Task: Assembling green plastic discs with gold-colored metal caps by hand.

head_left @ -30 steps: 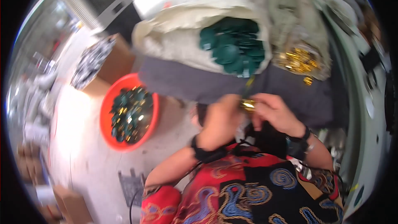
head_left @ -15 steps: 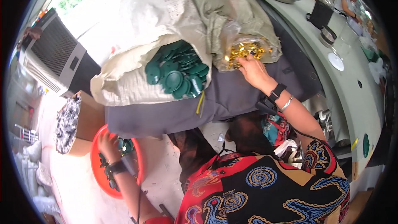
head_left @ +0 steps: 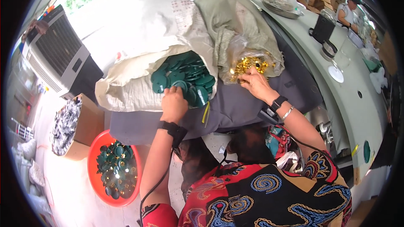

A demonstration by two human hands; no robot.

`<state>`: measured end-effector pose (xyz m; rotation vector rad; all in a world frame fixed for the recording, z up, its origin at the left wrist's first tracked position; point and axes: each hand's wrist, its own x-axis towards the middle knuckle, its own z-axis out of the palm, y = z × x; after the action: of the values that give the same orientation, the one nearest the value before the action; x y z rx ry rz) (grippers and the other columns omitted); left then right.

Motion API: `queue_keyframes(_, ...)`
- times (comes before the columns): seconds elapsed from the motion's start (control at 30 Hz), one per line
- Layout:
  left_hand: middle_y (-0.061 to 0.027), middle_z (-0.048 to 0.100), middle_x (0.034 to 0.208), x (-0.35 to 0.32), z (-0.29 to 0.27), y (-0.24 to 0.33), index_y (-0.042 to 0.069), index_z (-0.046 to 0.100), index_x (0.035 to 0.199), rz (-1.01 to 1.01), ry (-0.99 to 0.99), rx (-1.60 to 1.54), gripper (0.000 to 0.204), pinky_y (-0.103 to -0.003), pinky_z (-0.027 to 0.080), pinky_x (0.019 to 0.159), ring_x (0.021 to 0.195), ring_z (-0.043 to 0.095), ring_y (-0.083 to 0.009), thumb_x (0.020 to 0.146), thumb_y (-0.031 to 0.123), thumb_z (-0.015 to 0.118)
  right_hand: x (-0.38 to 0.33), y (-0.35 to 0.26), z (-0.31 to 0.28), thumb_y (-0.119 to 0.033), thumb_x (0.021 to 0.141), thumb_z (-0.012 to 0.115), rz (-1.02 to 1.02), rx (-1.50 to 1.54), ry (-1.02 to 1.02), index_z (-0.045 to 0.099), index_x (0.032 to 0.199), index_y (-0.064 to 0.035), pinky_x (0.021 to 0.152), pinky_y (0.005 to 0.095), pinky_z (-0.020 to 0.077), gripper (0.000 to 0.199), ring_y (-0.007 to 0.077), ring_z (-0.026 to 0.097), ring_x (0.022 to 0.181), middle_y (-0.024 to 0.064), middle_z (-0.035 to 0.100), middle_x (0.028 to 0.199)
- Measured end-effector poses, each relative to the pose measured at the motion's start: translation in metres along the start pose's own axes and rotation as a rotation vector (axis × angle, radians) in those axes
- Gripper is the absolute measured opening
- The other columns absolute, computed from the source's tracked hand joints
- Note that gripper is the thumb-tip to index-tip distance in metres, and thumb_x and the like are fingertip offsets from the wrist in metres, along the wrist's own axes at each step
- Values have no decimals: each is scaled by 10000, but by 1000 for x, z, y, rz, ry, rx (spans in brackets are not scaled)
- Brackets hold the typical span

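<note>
My left hand (head_left: pixel 174 104) is at the mouth of a white woven sack (head_left: pixel 126 94), its bent fingers closed on the edge of a green plastic disc. Many more round green discs (head_left: pixel 187 75) spill out of that sack. To the right, my right hand (head_left: pixel 256 86) is pinched at the front of a green-grey sack (head_left: pixel 219 21). A small gold piece (head_left: pixel 241 81) shows at its fingertips, partly hidden. Shiny gold pieces (head_left: pixel 252 64) fill the clear plastic lining behind it. An orange-red tub (head_left: pixel 93 172) on the floor holds green discs, several with gold pieces on them.
Both sacks lie on a dark grey padded surface (head_left: pixel 139 126). A cardboard box (head_left: pixel 89 128) of grey-white pieces stands above the tub, near an air cooler (head_left: pixel 59 54). A long pale green table (head_left: pixel 351 101) runs along the right. Another person (head_left: pixel 347 14) sits at the far right.
My left hand has moved from the tub up to the green discs in the white sack. The right hand has drawn slightly back from the gold pieces. The view has shifted a little.
</note>
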<state>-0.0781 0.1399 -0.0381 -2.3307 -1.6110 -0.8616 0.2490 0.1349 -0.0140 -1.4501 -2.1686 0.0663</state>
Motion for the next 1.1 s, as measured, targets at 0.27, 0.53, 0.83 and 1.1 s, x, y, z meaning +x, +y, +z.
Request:
queue_keyframes(0.27,-204,592,774,1,-20,3,-16,563,765,-186,236,-109,98,-430,460,636,707,564,-389,794,76,577,-35,-26,-7,-82,823,627,99,781,-15,574,1099,-3,716,285,494,292,155,613,807,84,622,919)
queue_keyframes(0.53,-5,565,717,-50,-81,109,-2,520,919,-581,-125,-1302,107,-213,389,452,511,469,-52,849,46,585,-46,-106,-24,-45,804,652,-190,757,-58,559,1068,-14,690,290,493,281,185,621,796,85,596,905)
queue_keyframes(0.83,-1,577,667,-62,-84,134,-19,580,866,-577,-156,-1312,67,-209,387,468,540,482,-35,848,46,570,-54,-116,-29,-2,781,644,-408,540,-28,526,1080,-1,672,378,487,322,323,592,785,145,544,922)
queue_keyframes(1.1,-19,578,631,-64,-75,140,-36,586,840,-563,-84,-1185,68,-248,407,512,584,479,-49,821,28,575,-58,-114,-29,-38,775,661,-464,406,-54,505,1064,12,653,397,486,332,320,582,782,138,527,925)
